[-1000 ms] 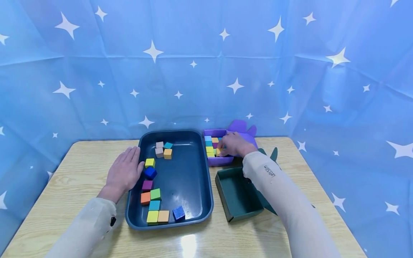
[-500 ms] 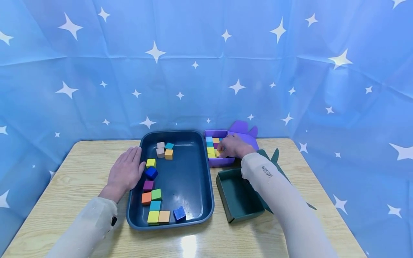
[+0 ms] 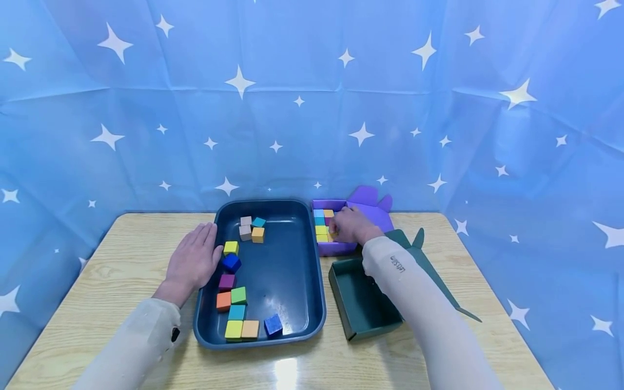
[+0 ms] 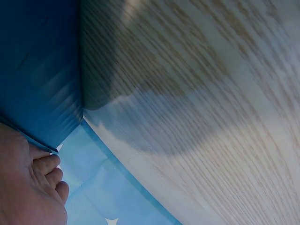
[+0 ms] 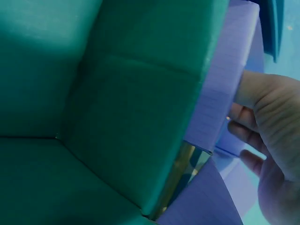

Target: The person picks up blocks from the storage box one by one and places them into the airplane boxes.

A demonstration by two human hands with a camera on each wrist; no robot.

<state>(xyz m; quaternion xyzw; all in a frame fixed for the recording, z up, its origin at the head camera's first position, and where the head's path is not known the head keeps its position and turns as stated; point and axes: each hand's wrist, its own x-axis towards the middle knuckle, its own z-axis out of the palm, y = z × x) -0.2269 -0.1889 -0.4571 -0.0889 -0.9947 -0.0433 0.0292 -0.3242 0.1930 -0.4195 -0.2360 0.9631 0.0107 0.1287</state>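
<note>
My left hand (image 3: 194,257) rests along the left rim of a dark blue tray (image 3: 292,271), fingers straight and together. In the left wrist view its fingers (image 4: 52,171) lie by the tray's outer side. My right hand (image 3: 352,225) reaches down into a purple box (image 3: 336,249), fingertips at an orange cube (image 3: 332,237) in the front part. Several colored cubes sit in rows there, among them a light blue cube (image 3: 318,213) and a yellow cube (image 3: 321,230). The hand covers the box's right part. From the right wrist, the purple wall (image 5: 225,79) hides the fingertips.
Loose cubes lie in the tray's left half, including a blue cube (image 3: 273,325) near its front and a green cube (image 3: 238,295). A dark green box (image 3: 368,303) with its lid folded open stands under my right forearm. A starry blue cloth (image 3: 292,108) hangs behind the table.
The right hand has shifted slightly left and down in the purple box. The left hand stays on the tray rim. The whole view has drifted a little to the right and down.
</note>
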